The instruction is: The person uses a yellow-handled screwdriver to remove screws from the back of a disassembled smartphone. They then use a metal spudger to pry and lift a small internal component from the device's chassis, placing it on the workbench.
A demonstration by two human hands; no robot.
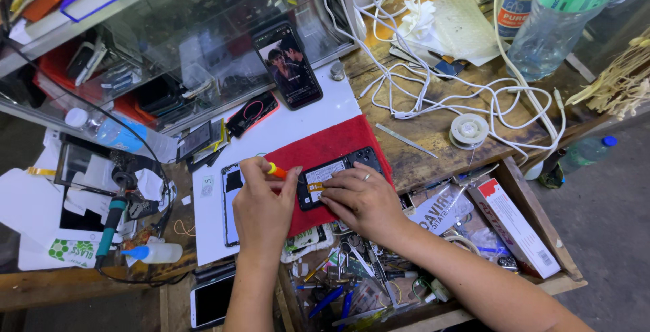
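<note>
Opened phone under both our hands

Our left hand [263,203] gripped an orange-handled screwdriver [277,170], tip pointing right at the opened phone [323,176]; our right hand [362,200] pressed it flat, fingers together.

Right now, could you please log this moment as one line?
left hand: holds orange-handled screwdriver | right hand: steadies opened phone | surface: red mat

A phone [288,66] showing a video leaning on a glass case [169,47], white cables [433,88] lying tangled on the wooden desk [433,132], two water bottles [555,20] standing at the back, a small wire spool [468,130] sitting nearby, an open drawer [528,190] holding little tools.
</note>
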